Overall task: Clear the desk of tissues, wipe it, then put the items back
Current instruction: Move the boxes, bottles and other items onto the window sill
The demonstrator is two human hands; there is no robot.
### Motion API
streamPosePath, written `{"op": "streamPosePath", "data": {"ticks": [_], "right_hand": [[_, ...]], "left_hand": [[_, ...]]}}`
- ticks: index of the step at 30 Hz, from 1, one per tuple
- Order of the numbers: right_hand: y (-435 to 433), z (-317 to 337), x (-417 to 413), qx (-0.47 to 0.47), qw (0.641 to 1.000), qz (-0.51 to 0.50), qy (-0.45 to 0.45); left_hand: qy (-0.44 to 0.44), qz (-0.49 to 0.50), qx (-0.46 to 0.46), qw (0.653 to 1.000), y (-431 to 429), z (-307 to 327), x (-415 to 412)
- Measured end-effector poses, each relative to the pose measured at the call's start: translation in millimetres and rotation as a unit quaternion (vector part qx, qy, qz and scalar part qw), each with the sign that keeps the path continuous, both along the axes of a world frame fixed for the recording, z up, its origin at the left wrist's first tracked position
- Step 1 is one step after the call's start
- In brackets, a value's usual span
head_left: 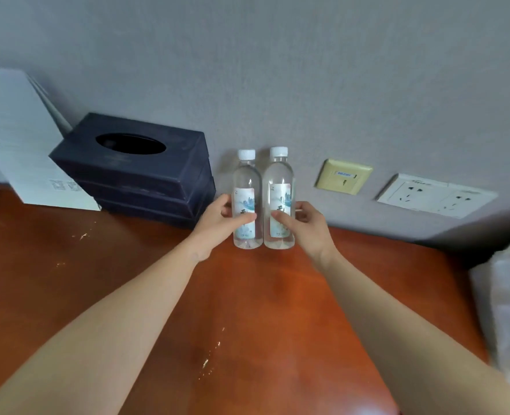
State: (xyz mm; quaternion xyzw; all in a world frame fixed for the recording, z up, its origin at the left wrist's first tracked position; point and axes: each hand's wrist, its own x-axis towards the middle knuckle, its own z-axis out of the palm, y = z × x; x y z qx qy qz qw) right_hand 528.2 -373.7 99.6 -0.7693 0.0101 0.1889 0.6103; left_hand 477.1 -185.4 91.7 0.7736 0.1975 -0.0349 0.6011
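Within the curled left hand (217, 218) stands one bottle (246, 187); the right hand (304, 223) grips the other bottle (279, 181). Both seem full: weighty, slick, best held mid-label.

Open table low in the frame, crowded along the back.
I see bare table (68, 280) across the lower left and lower centre. Against the wall (277, 70) stand a white card (17, 139) at upper left, the dark tissue box (133, 175) just beside it, then the left bottle (247, 202) and right bottle (279, 202) side by side. My left hand (214, 223) fills the narrow gap between box and bottles. A white bag (505, 310) blocks the right edge.
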Motion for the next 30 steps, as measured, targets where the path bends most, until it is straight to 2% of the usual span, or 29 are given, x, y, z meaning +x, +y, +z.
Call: {"op": "streamPosePath", "data": {"ticks": [2, 5, 14, 20, 25, 30], "right_hand": [[-11.1, 25.1, -29.0, 0.041, 0.999, -0.014, 0.002], [-29.4, 59.3, -79.7, 0.081, 0.996, -0.032, -0.005], [-89.9, 132.9, -226.0, 0.159, 0.973, -0.154, -0.058], [-129.0, 156.3, -320.8, 0.166, 0.952, -0.240, -0.093], [-172.0, 166.6, -406.7, 0.172, 0.930, -0.303, -0.115], [-224.6, 173.0, -491.6, 0.114, 0.903, -0.387, -0.151]], "left_hand": [[-0.013, 0.014, -0.062, 0.998, -13.8, 14.7, -24.4], [-0.028, 0.026, -0.106, 0.994, -37.0, 39.4, -62.9], [-0.106, -0.033, -0.085, 0.990, -106.1, 116.7, -181.1], [-0.165, -0.099, -0.063, 0.979, -151.8, 158.2, -249.8], [-0.181, -0.173, -0.073, 0.965, -196.5, 168.3, -307.6], [-0.190, -0.254, -0.083, 0.945, -259.3, 172.8, -363.8]]}}
